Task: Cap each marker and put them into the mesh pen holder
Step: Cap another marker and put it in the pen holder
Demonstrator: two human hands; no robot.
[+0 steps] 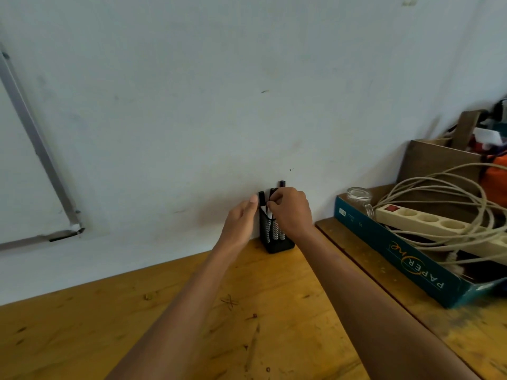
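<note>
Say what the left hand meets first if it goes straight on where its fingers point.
Probably the cap of the leftmost marker in the mesh pen holder, just beyond the fingertips of the left hand; if it slips past, the wall behind. Depth is unclear.

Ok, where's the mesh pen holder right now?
Head view, centre: the mesh pen holder stands on the wooden table against the wall, between the left hand and the right hand, which pinches a marker in it.

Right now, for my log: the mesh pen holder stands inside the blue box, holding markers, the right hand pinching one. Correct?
Not inside the blue box: the head view shows the mesh pen holder on the wooden table by the wall, markers in it, right hand pinching one.
</note>
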